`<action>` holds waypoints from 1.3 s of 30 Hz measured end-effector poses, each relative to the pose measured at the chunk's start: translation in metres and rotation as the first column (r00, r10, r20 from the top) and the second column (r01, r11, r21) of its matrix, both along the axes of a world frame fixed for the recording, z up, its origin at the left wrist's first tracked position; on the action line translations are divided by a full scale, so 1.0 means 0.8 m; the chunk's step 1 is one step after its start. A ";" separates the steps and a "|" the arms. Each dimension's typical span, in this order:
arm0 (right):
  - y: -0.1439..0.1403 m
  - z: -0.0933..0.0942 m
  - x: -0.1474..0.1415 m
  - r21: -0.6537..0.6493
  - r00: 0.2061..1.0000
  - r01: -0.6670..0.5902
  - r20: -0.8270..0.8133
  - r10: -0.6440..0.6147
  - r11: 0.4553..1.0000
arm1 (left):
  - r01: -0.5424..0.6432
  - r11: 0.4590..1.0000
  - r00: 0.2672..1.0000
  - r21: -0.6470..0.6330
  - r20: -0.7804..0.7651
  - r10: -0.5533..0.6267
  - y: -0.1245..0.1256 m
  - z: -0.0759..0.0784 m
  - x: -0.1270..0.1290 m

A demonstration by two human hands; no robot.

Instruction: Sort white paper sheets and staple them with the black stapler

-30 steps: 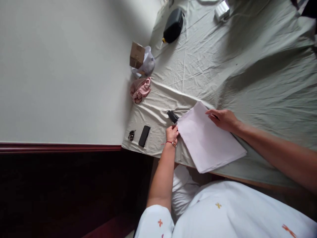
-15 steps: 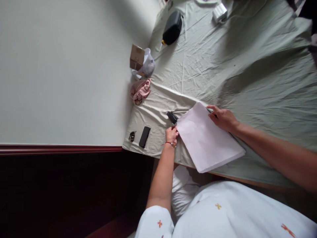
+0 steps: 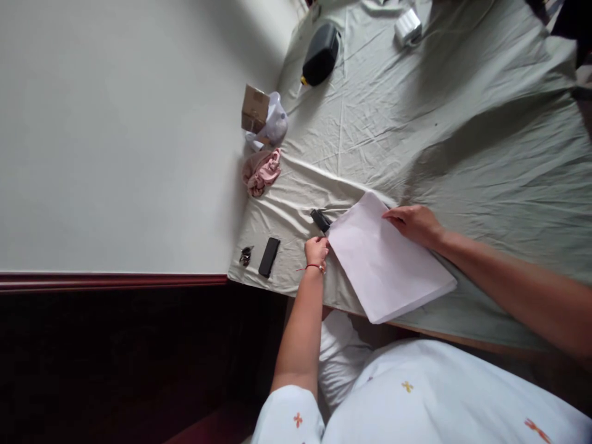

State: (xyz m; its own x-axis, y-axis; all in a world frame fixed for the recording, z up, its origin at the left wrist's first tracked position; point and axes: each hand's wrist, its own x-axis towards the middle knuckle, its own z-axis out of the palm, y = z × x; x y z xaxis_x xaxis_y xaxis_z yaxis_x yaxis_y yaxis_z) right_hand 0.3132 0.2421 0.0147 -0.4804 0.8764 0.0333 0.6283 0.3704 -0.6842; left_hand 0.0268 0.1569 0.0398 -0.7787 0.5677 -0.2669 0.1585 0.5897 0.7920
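A stack of white paper sheets [image 3: 391, 265] lies slanted near the front edge of the cloth-covered table. My right hand [image 3: 416, 223] is at its upper right edge, fingertips pressed together on the paper. At the stack's left corner, my left hand [image 3: 316, 251], with a red string bracelet at the wrist, has its fingers curled closed; what they hold is hidden. Just above that hand, a small black tool [image 3: 320, 219], perhaps a stapler, touches or nearly touches the paper's corner.
Left of my left hand lie a black phone-like slab [image 3: 269, 257] and a bunch of keys [image 3: 246, 255]. Along the wall sit a pink cloth [image 3: 261, 172], a cardboard box [image 3: 254, 108] and a white plastic bag [image 3: 276, 120]. Farther back are a black case [image 3: 320, 55] and a white adapter [image 3: 407, 28].
My left hand has shifted slightly left, away from the paper's edge. The fingers of my right hand have drawn together and slid a little onto the paper. The stack lies about where it was.
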 end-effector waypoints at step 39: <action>0.000 -0.001 0.001 -0.066 0.999 0.032 -0.027 -0.034 0.997 | 0.604 0.774 0.550 -0.190 -0.604 -0.577 -0.005 -0.010 -0.028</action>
